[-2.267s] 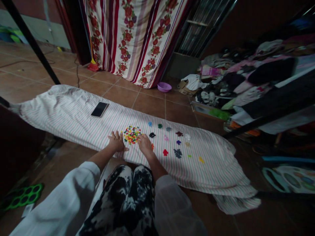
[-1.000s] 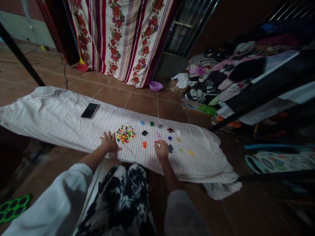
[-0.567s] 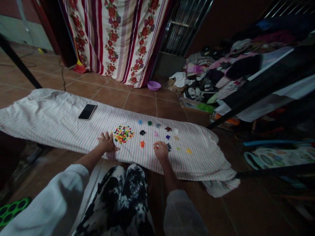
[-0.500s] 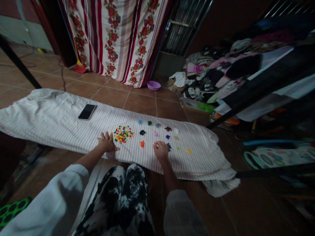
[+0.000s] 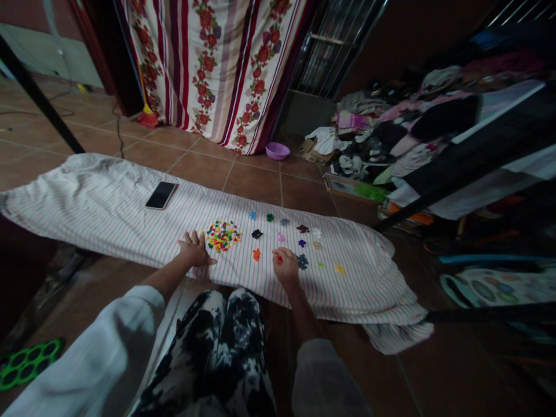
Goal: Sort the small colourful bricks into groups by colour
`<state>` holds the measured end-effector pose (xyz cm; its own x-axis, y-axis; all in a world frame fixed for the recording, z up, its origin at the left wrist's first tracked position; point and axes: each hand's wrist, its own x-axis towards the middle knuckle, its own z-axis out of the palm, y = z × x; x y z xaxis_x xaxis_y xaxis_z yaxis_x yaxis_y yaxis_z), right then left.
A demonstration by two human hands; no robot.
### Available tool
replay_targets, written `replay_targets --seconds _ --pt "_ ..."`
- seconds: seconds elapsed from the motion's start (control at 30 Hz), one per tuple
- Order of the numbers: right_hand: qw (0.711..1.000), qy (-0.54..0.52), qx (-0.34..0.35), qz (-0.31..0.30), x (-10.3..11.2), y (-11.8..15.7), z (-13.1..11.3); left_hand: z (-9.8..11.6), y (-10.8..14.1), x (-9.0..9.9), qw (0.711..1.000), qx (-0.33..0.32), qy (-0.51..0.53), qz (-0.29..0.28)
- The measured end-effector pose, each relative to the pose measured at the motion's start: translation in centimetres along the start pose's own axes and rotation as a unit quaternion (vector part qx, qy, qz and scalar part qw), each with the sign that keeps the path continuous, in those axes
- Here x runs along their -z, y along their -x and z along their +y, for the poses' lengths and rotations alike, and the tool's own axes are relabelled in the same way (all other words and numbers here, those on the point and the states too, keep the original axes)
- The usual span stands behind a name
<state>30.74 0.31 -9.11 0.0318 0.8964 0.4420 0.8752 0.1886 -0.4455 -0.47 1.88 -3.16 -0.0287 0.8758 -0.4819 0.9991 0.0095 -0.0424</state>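
My left hand [image 5: 194,251] lies on the striped cloth with its fingers spread, holding nothing. Just right of it is a loose pile of small mixed-colour pieces [image 5: 223,236], red, yellow, green and white. My right hand [image 5: 285,266] is closed, fingers curled in, with a small red piece [image 5: 280,260] showing at the fingertips. Small one-colour heaps surround it: orange pieces [image 5: 256,254] to its left, dark grey-blue pieces [image 5: 303,262] close by on the right, pink pieces [image 5: 281,237] and purple pieces [image 5: 302,243] behind. Farther right are yellow pieces [image 5: 340,269].
The striped cloth [image 5: 108,202] covers a long low surface. A phone [image 5: 161,195] lies on its left part. Beyond stand a purple basin [image 5: 277,151] and a floral curtain [image 5: 208,75]. Clothes [image 5: 391,127] are heaped at the right, behind a dark bar [image 5: 403,209].
The whole view has shifted slightly, so things sit a little farther right. My right hand stays at nearly the same spot on the cloth, and more red shows at its fingers.
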Motion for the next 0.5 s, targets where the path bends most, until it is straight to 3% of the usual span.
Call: replay_targets --seconds 0.2,0.5 --pt "0.999 -0.036 0.028 -0.027 -0.6 -0.6 -3.0 0.1 -0.1 0.1 1.0 0.013 -0.002 -0.011" --pt "0.992 -0.043 0.055 -0.104 -3.3 -2.3 -8.2 0.1 -0.5 -0.2 1.0 0.015 -0.003 -0.004"
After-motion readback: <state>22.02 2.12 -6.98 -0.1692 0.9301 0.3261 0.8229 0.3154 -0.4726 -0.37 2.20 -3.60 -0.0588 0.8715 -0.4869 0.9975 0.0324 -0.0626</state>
